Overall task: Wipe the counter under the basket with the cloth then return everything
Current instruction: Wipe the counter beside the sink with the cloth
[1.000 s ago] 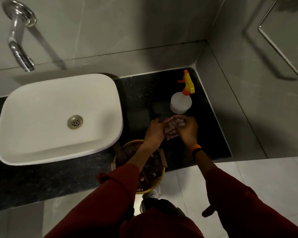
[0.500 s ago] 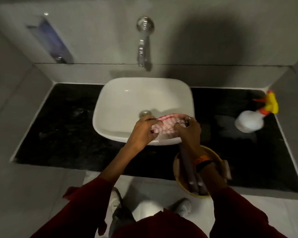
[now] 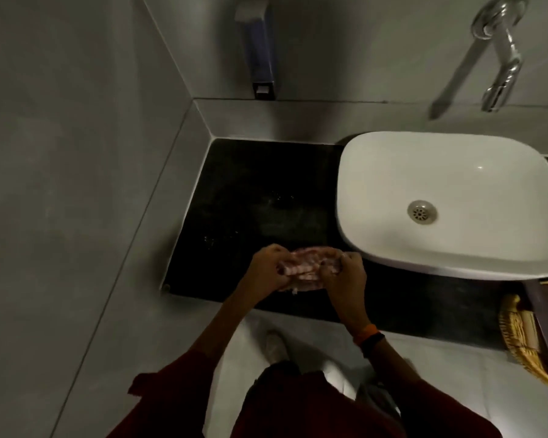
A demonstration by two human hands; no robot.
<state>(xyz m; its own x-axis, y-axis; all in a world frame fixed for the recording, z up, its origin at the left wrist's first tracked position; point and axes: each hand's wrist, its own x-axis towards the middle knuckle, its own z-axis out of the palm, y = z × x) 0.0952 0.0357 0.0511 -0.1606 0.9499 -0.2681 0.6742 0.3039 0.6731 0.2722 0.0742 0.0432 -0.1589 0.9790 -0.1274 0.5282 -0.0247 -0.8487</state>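
Note:
A bunched pink-and-white striped cloth is held between both hands, just above the front of the black counter left of the sink. My left hand grips its left end and my right hand grips its right end. The woven yellow basket sits at the counter's front edge on the far right, partly cut off by the frame, with dark items in it.
A white basin stands on the counter to the right of my hands, with a chrome wall tap above it. A soap dispenser hangs on the back wall. Grey walls close the left side. My shoe shows on the pale floor below.
Both hands carried the cloth from the right end of the counter, past the basin front, to the left end. The spray bottle has left the view and the basket now lies far right.

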